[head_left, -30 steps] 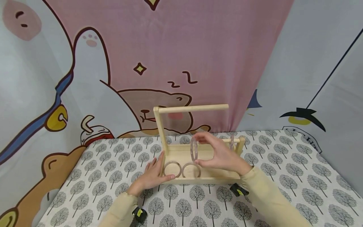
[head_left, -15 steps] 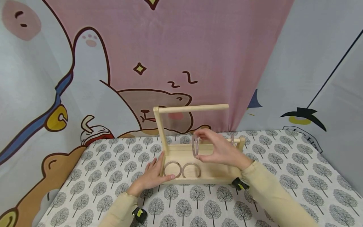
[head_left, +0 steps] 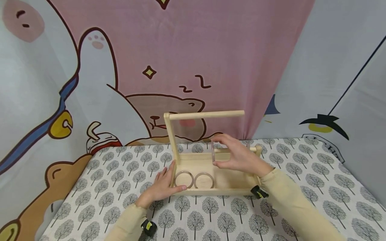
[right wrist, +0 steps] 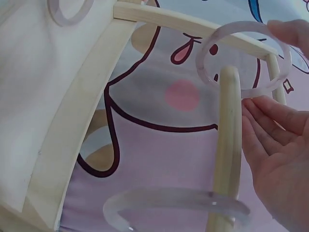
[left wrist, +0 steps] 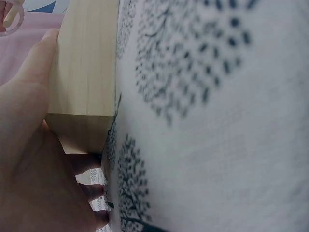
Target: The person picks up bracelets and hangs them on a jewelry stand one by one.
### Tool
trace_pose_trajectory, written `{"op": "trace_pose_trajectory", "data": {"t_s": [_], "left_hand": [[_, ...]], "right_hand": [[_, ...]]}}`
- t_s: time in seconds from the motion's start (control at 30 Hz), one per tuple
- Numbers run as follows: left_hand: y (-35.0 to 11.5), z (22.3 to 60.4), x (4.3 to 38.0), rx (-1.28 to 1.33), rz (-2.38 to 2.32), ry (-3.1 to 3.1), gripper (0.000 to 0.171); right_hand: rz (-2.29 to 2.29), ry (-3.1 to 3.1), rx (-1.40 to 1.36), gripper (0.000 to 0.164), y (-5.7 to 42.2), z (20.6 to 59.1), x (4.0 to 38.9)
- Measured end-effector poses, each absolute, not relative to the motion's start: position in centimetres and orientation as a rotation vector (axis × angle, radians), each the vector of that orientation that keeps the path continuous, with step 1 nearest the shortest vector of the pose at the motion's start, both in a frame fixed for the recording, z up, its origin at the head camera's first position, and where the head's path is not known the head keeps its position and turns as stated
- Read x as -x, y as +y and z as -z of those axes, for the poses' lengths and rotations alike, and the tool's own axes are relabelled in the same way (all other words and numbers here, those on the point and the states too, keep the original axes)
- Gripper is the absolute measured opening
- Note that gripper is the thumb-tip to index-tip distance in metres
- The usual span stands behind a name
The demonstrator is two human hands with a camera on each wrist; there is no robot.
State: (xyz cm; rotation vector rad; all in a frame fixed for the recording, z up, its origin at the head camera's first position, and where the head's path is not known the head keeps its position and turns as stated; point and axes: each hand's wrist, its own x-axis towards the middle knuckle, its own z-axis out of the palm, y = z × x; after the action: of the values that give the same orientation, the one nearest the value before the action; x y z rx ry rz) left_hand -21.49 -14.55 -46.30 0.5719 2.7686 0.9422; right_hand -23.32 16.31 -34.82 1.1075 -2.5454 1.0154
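Note:
My right hand point(head_left: 239, 156) pinches a translucent pale-mauve bangle point(head_left: 212, 152) between thumb and fingertips, almost edge-on in the head view. It is at the free left end of the lower wooden rod point(head_left: 222, 150); in the right wrist view the rod's tip shows inside the outline of the held bangle point(right wrist: 208, 38). A second bangle point(right wrist: 159, 198) encircles that rod farther along. My left hand point(head_left: 163, 185) rests against the left front corner of the wooden stand's tray point(head_left: 217, 192), thumb along the front wall, fingers along the side. Two bangles, left point(head_left: 183, 172) and right point(head_left: 204, 173), lean inside the tray.
A higher wooden rod point(head_left: 205, 115) on a left post point(head_left: 171, 137) spans above the tray. The lower rod's short post point(head_left: 258, 151) stands on the right. A tree-print cloth point(head_left: 120, 187) covers the table, and a cartoon curtain point(head_left: 229, 60) hangs behind.
My right hand has moved slightly right and up with the bangle, which has turned more edge-on and come to the lower rod's end. My left hand has stayed in place.

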Motion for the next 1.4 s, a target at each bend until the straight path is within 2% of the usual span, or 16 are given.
{"op": "trace_pose_trajectory", "data": {"t_s": [0.87,1.4], "left_hand": [[-14.4,45.9,21.4,-0.556,-0.935,2.763,0.110],[-14.5,46.1,21.4,-0.558,-0.939,2.769,0.109]], "right_hand": [[-0.966,-2.641,-0.964,0.064,20.1,34.6,23.6],[-0.852,-2.658,-0.927,0.068,21.5,35.2,23.5]]}}
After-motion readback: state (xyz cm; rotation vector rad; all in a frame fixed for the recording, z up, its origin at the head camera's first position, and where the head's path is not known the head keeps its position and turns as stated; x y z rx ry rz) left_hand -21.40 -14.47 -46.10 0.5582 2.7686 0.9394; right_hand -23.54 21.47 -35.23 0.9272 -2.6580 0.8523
